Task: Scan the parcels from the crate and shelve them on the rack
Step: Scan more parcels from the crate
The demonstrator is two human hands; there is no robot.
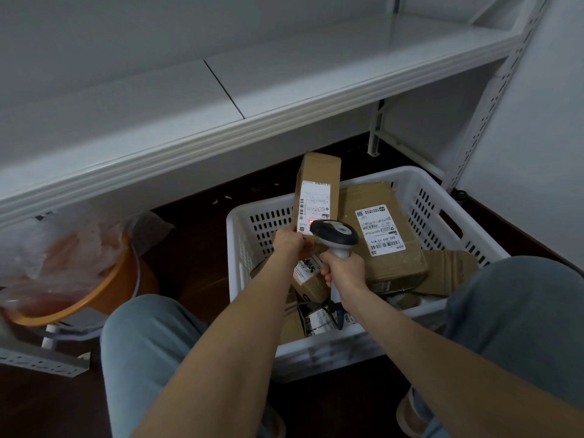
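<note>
Left hand (287,242) holds narrow brown labelled parcel (317,191) upright

Shelf (284,77) surface lying open along front edge; upright post (493,102) closing off right end. Crate (420,191) standing on floor (196,248) in front of shelf, top open, slotted walls barring reach from sides. Big parcel (388,248) filling crate's right half; smaller boxes (311,284) crowding near wall. Tall parcel (319,181), gripped by left hand (286,245), and scanner (335,232), gripped by right hand (344,273), hanging over crate's left half, blocking way down there. Basin (120,273) with plastic bag (63,248) taking up floor at left.
</note>
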